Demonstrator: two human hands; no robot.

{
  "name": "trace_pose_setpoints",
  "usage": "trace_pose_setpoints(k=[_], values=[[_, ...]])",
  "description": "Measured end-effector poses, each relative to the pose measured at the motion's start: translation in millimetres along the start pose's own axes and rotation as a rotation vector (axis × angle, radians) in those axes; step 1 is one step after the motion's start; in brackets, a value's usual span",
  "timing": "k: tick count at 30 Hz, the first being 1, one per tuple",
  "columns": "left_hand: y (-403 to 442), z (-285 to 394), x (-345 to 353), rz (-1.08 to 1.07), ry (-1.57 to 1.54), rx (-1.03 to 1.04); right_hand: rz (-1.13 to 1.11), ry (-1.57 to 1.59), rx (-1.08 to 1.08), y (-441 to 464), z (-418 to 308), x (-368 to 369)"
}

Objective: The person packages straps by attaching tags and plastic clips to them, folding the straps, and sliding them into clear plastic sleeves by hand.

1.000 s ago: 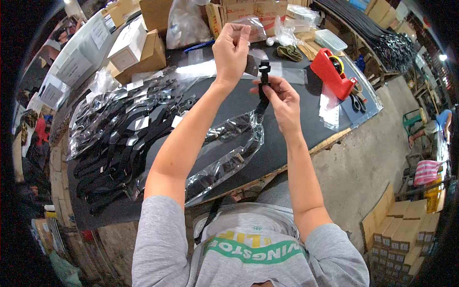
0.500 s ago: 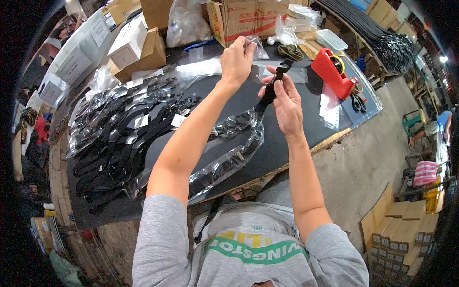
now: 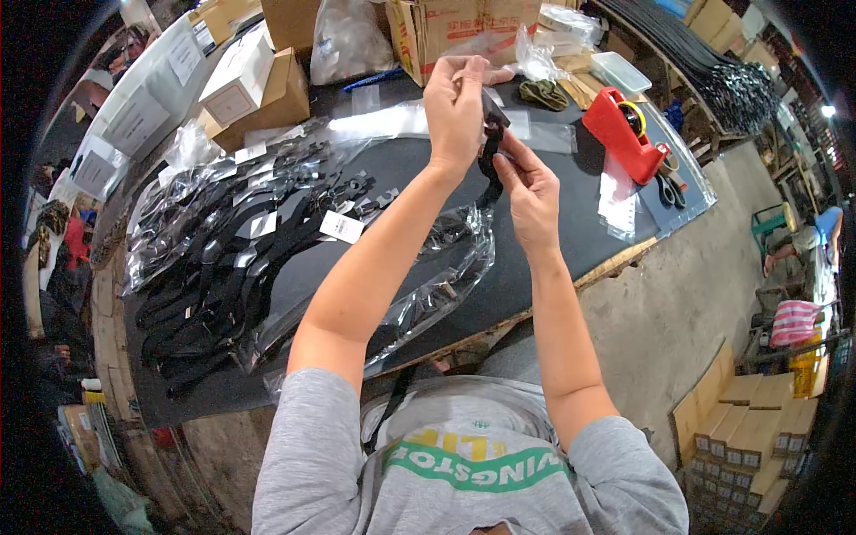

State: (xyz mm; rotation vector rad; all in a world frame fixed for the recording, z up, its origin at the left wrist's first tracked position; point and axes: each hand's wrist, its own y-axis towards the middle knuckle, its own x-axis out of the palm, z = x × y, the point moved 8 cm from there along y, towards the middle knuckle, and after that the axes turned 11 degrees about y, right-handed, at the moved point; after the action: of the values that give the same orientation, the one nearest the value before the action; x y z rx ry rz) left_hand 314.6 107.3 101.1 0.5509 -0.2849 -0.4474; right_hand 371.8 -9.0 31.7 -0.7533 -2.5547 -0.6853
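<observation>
My right hand (image 3: 533, 201) is closed on a black strap, pinching it just below its dark plastic buckle (image 3: 493, 129). My left hand (image 3: 456, 111) is beside and above the buckle, fingertips pinched together at a small piece of clear plastic film that barely shows. Whether the film touches the buckle is hidden by the fingers. From the right hand the strap runs down toward a long clear plastic sleeve (image 3: 481, 254) that curves across the black tabletop (image 3: 526, 276). Left of my forearm lies a white tag (image 3: 341, 226) among black straps.
Several black straps in clear bags (image 3: 223, 241) cover the table's left side. A red tape dispenser (image 3: 621, 134) and black scissors (image 3: 669, 190) are at the right. Behind stand a cardboard box (image 3: 464, 31) and a white box (image 3: 239, 78). An olive strap roll (image 3: 544, 94) lies nearby.
My left hand has moved right and slightly down, close to the buckle. My right hand has turned and come nearer to it, bringing the strap's buckle end leftward.
</observation>
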Motion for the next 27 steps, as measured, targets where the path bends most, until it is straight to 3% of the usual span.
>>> trace_pose_setpoints(k=[4, 7, 10, 17, 19, 21, 23, 25, 27], values=[[-10.3, -15.8, 7.9, -0.018, -0.320, -0.211, -0.026, -0.018, 0.003, -2.1, -3.4, 1.8], [-18.8, -14.8, 17.8, -0.131, -0.312, -0.202, -0.015, 0.022, -0.029, -1.2, 0.5, -3.0], [-16.7, -16.7, 15.6, -0.048, -0.323, -0.179, -0.028, 0.055, 0.029, -3.5, 6.1, -4.4], [-5.4, -42.5, 4.4, 0.143, -0.433, -0.287, -0.005, -0.093, -0.232, -34.8, -9.5, 0.7], [-6.3, -50.2, 16.2, 0.058, -0.525, -0.383, -0.150, -0.686, -0.443, -50.8, -14.6, 17.0], [-6.3, -51.3, 20.8, 0.004, -0.508, -0.420, -0.186, -0.713, -0.519, -56.9, -13.9, 18.2], [-4.2, -44.6, 32.2, -0.186, -0.533, -0.436, -0.237, -0.709, -0.543, -65.3, -9.2, 10.7], [-4.2, -34.6, 34.4, -0.247, -0.494, -0.428, -0.172, -0.765, -0.601, -62.1, -15.6, -5.9], [-6.7, -31.0, 38.6, -0.304, -0.467, -0.420, -0.010, -0.566, -0.421, -50.7, -12.2, -34.9]])
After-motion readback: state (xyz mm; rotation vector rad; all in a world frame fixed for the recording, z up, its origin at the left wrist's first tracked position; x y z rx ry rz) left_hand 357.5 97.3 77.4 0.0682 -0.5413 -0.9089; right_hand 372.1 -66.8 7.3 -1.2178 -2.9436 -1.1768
